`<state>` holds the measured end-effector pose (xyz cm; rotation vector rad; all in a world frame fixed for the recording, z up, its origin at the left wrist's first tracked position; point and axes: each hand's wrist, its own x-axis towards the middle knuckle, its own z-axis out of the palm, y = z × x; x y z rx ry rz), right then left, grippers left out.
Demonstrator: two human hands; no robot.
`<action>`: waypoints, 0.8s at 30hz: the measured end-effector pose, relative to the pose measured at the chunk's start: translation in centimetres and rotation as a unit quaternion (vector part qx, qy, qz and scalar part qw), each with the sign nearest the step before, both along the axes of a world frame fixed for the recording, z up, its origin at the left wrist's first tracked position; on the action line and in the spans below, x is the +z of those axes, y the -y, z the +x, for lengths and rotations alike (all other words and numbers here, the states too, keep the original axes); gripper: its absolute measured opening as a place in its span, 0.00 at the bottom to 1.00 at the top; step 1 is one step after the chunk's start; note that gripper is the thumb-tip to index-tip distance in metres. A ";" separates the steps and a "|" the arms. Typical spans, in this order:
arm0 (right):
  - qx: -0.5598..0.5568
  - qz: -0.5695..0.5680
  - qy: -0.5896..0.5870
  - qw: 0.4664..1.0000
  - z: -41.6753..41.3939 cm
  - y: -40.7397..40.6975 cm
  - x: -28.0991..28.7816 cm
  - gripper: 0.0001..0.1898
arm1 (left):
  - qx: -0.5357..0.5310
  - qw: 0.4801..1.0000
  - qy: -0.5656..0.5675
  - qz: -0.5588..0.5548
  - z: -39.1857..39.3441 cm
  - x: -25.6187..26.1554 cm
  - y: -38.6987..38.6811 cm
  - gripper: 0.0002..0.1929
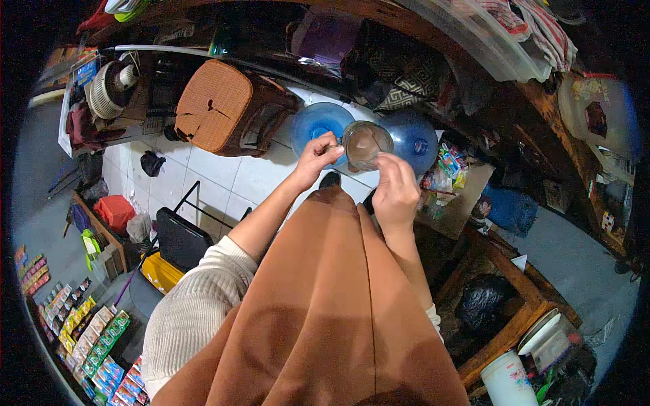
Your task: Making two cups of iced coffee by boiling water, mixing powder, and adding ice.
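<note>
A glass mug (366, 144) with murky, pale brownish contents is held out in front of me above the floor. My left hand (322, 155) grips it at the handle on its left side. The fingers of my right hand (397, 185) are pinched together at the mug's lower right rim; a thin stick-like thing, perhaps a spoon handle, runs from them into the mug, though I cannot make it out surely. Beneath and behind the mug lie a blue water jug (320, 127) on the left and another blue water jug (411, 142) on the right.
A brown woven-pattern plastic stool (218, 106) stands at upper left, near a fan (106, 91). A black folding chair (183, 238) is at left. Packets lie in a cardboard box (464, 208) at right, above a wooden frame (518, 325). Sachet strips (91, 335) hang at lower left.
</note>
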<state>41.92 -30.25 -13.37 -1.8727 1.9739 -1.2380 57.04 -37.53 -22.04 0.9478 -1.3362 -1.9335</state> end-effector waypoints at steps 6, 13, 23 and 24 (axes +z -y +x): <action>0.014 0.026 0.072 0.997 0.7 -0.7 -0.3 0.04 | 0.015 1.000 -0.005 0.010 -0.1 0.2 -0.4 0.15; -0.040 0.015 0.038 0.998 -0.1 -0.6 -0.7 0.03 | 0.027 0.999 0.030 -0.004 -0.5 0.4 -0.6 0.15; -0.014 0.060 0.160 0.985 0.5 -2.9 1.8 0.05 | 0.020 0.999 0.022 0.022 0.4 0.2 -0.4 0.14; 0.012 0.054 0.160 0.986 0.7 -2.9 1.5 0.03 | 0.004 1.000 0.026 -0.009 0.5 0.1 -0.2 0.15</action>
